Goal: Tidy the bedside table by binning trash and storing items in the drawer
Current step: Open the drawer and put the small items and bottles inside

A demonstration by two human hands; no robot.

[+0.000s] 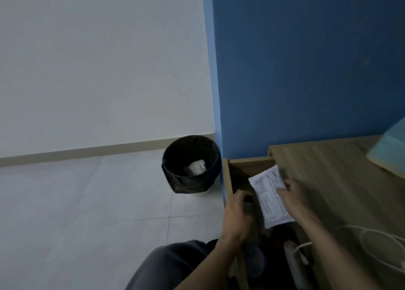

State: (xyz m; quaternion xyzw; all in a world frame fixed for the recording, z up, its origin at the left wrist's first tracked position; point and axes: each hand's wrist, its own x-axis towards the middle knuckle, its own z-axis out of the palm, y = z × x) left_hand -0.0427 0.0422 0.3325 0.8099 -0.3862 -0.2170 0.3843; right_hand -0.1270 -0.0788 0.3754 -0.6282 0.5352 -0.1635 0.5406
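A bedroom in a home is shown. A small wooden table (pixel 333 180) is set against a blue wall (pixel 306 59), with its drawer (pixel 238 175) pulled open on the side. A white wall (pixel 98 59) is met at the corner, and pale floor tiles (pixel 76 202) are laid below it. A little bin (pixel 191 164) lined with a black bag is placed on the floor just beside the table. A blue box (pixel 392 145) is kept on the table

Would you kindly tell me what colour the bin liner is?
Black; the bin liner shows best in the head view.
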